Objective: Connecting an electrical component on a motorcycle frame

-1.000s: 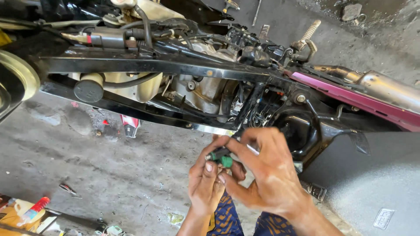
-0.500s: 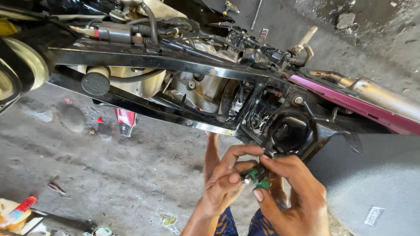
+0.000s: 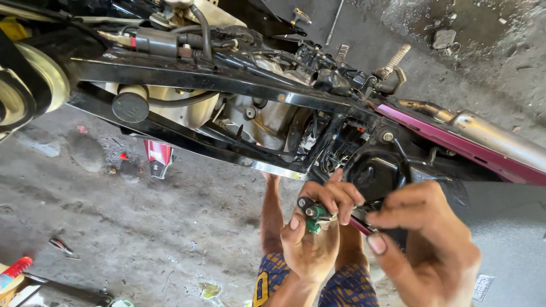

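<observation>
While the left hand (image 3: pixel 310 241) is clamped around a small green-and-black connector (image 3: pixel 313 215) just below the motorcycle frame (image 3: pixel 227 82), the right hand (image 3: pixel 424 239), beside it, pinches a thin wire (image 3: pixel 359 225) running rightward from it.

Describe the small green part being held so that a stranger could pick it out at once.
Below the black motorcycle frame, the left hand and right hand meet. Pinched in the left hand's fingers is the small green plastic part, the only green piece among black and silver parts.
</observation>
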